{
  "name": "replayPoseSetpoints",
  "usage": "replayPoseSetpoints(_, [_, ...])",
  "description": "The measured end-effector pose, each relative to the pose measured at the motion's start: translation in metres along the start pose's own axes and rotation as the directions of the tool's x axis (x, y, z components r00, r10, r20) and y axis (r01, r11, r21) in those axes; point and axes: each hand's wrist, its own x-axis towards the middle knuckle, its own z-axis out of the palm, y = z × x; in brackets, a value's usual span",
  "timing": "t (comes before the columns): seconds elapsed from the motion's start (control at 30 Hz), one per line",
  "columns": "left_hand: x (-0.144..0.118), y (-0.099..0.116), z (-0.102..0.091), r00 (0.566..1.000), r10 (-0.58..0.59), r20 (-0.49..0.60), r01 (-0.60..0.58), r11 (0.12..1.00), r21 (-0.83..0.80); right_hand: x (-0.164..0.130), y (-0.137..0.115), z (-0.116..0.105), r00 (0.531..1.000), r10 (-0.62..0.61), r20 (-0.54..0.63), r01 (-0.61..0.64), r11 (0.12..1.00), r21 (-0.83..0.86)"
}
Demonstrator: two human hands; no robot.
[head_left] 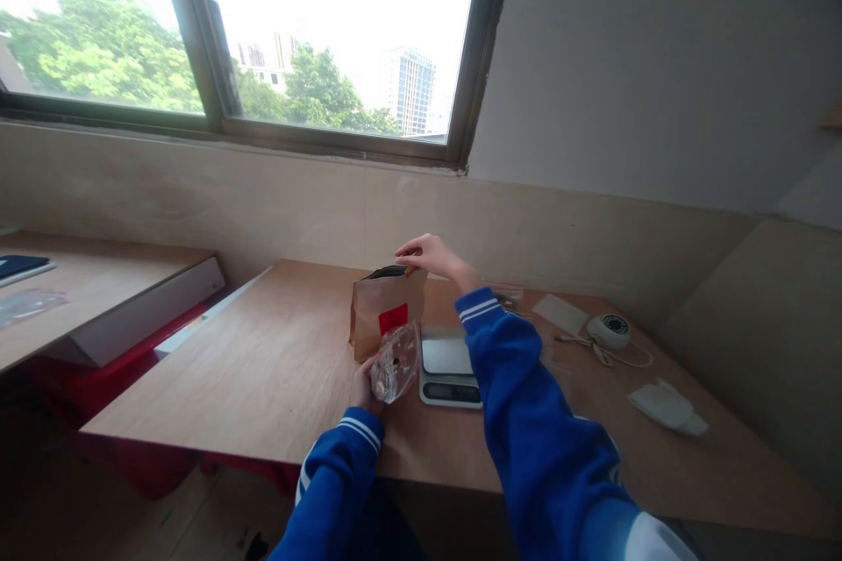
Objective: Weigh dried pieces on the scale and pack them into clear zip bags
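Below a wide window, a plywood surface (276,368) carries a kraft paper bag (385,307) beside a digital scale (447,364). Right hand (427,256) pinches its open rim; left hand (364,387) grips a clear pouch (396,361). Holding the rim wide and the pouch close likely avoids spills.

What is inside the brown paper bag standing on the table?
The brown paper bag is open at the top, but only a dark opening shows. The right hand holds its rim; the contents are hidden by its walls.

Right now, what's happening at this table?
A person in blue sleeves stands a brown paper bag upright on the wooden table. The right hand pinches its open top edge; the left hand holds a small clear pouch in front of it. A digital scale sits just beside them.
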Motion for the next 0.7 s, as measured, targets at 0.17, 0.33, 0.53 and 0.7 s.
replayPoseSetpoints(0.17, [0.0, 0.0, 0.0, 1.0, 0.001, 0.015, -0.001, 1.0, -0.01, 0.002, 0.0, 0.015, 0.973, -0.052, -0.224, 0.072, 0.994, 0.085])
replayPoseSetpoints(0.33, [0.001, -0.001, -0.001, 1.0, 0.0, -0.003, 0.0, 1.0, -0.028, -0.007, 0.014, 0.038, 0.972, -0.136, -0.19, 0.152, 0.986, 0.073])
replayPoseSetpoints(0.53, [0.004, -0.002, -0.006, 1.0, -0.005, 0.018, 0.006, 0.999, -0.036, -0.022, 0.026, 0.047, 0.961, -0.153, -0.231, 0.153, 0.988, -0.018])
replayPoseSetpoints(0.7, [0.003, -0.002, -0.003, 0.999, -0.012, 0.042, 0.014, 0.998, -0.054, -0.038, 0.016, 0.036, 0.925, -0.245, -0.29, 0.188, 0.959, -0.212])
